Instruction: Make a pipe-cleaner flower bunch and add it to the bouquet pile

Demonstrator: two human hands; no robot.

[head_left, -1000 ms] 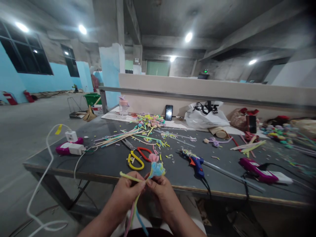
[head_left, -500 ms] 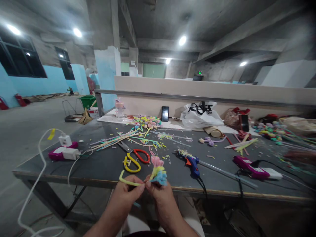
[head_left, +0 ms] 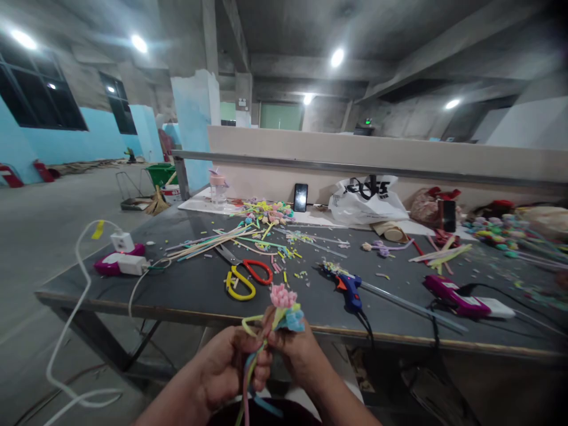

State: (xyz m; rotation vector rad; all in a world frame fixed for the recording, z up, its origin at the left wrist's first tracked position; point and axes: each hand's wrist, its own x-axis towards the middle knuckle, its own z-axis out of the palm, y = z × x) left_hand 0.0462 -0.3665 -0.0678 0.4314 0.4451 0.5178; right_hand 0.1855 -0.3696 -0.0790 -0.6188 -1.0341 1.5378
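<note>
Straight ahead counting as twelve o'clock, the two hands are working together in front of the near edge of the worktop (head_left: 181, 305). The right hand (head_left: 299, 349) is gripping a small flower bunch (head_left: 284, 299) of fuzzy stems just under its heads, its fingers curling around the stems. The heads are sitting at twelve o'clock of that hand, rising just above the thumb side: pink uppermost, blue leaning toward four o'clock, yellow showing between. From the left hand (head_left: 226, 361), the same heads are lying between one and two o'clock, near but apart. The left hand is pinching the yellow stem (head_left: 249, 324) between thumb and fingers, close to where both hands are meeting; overlapping fingers are hiding the exact contact. A bend of that stem is standing out toward eleven o'clock, while the loose stem ends (head_left: 247, 384) are hanging down toward six.

On the worktop, scissors (head_left: 239, 264) with yellow and red handles are lying between eleven and twelve o'clock of the hands, and a sheaf of pale stems (head_left: 213, 244) is resting farther out at eleven. A blue glue gun (head_left: 352, 291) is lying at two. A heap of coloured flowers (head_left: 268, 212) is spreading at twelve, well apart from the hands.
</note>
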